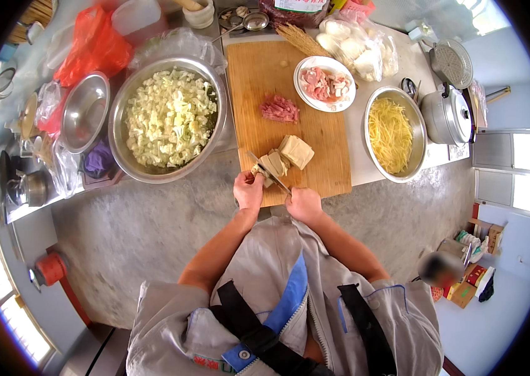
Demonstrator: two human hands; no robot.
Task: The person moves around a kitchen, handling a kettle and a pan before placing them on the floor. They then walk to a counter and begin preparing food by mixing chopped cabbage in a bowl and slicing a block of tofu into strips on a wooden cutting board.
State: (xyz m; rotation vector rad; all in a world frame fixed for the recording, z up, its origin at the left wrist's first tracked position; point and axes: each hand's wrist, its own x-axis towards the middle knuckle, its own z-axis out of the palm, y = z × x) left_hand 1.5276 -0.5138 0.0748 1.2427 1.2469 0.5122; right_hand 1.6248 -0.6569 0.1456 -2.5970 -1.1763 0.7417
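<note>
On the wooden cutting board (315, 135), the right hand (303, 203) is closed around a knife (269, 173) handle at the near edge. The left hand (249, 190), fingers curled, pins tofu slices (273, 164) beside the tofu block (296, 151); minced meat (279, 108) lies farther back.

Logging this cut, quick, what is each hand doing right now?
Left hand: closed on the tofu block, steadying it.
Right hand: closed around the knife handle.
</note>
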